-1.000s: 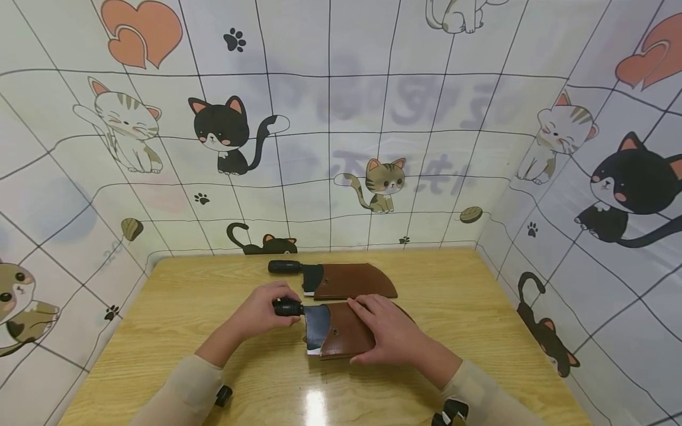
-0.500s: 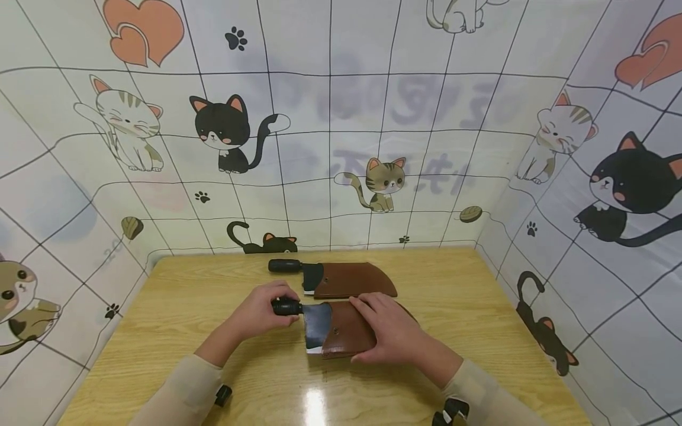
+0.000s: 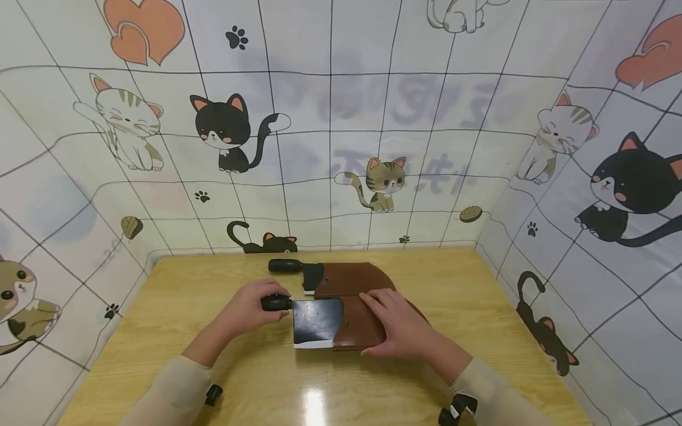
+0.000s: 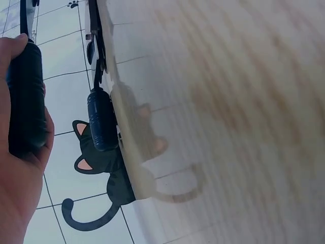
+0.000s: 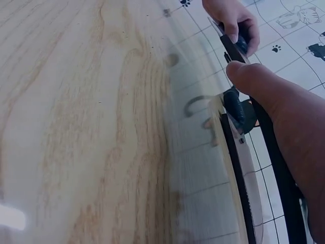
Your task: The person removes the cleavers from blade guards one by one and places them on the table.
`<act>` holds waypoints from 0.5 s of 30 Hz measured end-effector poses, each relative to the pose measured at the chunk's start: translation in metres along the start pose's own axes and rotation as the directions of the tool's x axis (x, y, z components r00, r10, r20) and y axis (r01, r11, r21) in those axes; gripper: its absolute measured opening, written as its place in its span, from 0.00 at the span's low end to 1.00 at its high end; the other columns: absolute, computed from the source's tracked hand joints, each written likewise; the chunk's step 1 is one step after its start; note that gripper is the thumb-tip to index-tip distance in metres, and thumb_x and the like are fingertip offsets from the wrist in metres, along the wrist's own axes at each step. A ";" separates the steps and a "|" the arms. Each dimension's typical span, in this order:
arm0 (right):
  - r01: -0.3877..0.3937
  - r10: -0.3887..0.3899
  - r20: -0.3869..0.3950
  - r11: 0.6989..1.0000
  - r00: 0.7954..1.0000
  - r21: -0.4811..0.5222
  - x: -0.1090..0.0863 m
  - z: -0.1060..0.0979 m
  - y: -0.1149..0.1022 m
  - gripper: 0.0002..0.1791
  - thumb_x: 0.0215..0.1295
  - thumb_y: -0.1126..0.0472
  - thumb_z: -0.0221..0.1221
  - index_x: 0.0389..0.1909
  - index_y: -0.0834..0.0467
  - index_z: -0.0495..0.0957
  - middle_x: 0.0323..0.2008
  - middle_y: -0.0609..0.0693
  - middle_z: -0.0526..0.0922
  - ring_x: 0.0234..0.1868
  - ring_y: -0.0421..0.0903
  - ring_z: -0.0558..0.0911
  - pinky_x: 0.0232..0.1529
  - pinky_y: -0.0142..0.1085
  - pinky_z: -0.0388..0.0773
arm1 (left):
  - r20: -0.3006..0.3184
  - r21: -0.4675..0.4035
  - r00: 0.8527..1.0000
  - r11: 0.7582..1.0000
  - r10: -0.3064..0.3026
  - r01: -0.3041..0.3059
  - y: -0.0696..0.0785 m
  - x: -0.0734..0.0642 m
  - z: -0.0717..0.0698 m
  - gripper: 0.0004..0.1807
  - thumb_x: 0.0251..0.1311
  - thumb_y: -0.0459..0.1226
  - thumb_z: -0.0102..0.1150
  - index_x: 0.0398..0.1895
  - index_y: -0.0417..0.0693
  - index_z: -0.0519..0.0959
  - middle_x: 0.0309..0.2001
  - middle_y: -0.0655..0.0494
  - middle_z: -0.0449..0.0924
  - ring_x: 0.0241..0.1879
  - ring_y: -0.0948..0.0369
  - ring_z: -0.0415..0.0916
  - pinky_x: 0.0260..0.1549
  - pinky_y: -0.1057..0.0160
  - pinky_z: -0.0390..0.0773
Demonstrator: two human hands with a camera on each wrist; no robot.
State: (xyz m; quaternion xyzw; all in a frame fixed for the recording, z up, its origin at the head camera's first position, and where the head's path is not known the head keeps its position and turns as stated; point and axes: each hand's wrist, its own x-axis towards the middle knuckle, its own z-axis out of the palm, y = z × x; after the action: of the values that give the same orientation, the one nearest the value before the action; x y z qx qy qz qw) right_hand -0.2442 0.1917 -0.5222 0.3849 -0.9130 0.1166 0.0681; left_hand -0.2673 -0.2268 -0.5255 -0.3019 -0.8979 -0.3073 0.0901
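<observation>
My left hand (image 3: 250,310) grips the black handle (image 4: 26,96) of a cleaver (image 3: 315,322), whose dark blade has a bright lower edge. A brown leather sheath (image 3: 362,328) covers the right part of that blade. My right hand (image 3: 399,325) holds the sheath, thumb along its near side and fingers over the top. In the right wrist view the sheath (image 5: 277,165) is edge-on, raised above the table. Just behind lies a second cleaver, its black handle (image 3: 285,265) pointing left and its blade in a similar brown sheath (image 3: 351,278), partly overlapped by the front one.
The wooden table (image 3: 447,284) has a glossy top that reflects light near its front. Cat-printed cloth walls (image 3: 330,118) with a grid pattern enclose its back and both sides. A black wrist device (image 3: 458,408) sits by the right sleeve.
My left hand has moved left with the cleaver handle and my right hand slightly right with the sheath. Much more of the blade shows outside the sheath. The rear cleaver has stayed put.
</observation>
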 end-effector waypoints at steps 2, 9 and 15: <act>-0.012 0.012 0.008 1.000 1.000 0.002 0.000 0.001 -0.001 0.70 0.53 0.16 0.71 0.86 0.56 0.63 0.75 0.53 0.72 0.74 0.54 0.71 0.73 0.56 0.73 | 0.011 0.018 1.000 1.000 -0.017 0.017 0.002 -0.001 0.000 0.18 0.60 0.44 0.85 0.52 0.64 0.89 0.48 0.71 0.83 0.45 0.64 0.82 0.46 0.55 0.86; -0.023 0.023 0.019 1.000 1.000 0.002 -0.001 0.001 -0.002 0.69 0.53 0.18 0.74 0.85 0.58 0.64 0.75 0.54 0.72 0.74 0.55 0.71 0.73 0.57 0.73 | 0.024 0.042 0.997 0.997 -0.070 0.069 0.005 -0.005 -0.001 0.20 0.64 0.44 0.82 0.58 0.54 0.89 0.53 0.64 0.85 0.50 0.58 0.83 0.48 0.49 0.85; -0.045 0.044 0.031 0.999 0.999 0.031 -0.003 -0.001 -0.002 0.69 0.52 0.20 0.76 0.85 0.58 0.65 0.75 0.53 0.71 0.75 0.55 0.71 0.73 0.58 0.72 | 0.003 0.056 0.995 0.994 -0.097 0.096 0.004 -0.011 -0.002 0.20 0.64 0.42 0.82 0.58 0.53 0.89 0.55 0.61 0.86 0.53 0.55 0.84 0.51 0.46 0.85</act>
State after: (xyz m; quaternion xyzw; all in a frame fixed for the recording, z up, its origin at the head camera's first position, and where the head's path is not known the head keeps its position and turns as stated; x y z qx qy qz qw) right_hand -0.2408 0.1929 -0.5214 0.3674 -0.9203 0.1265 0.0454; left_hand -0.2561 -0.2311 -0.5260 -0.2564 -0.9200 -0.2852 0.0809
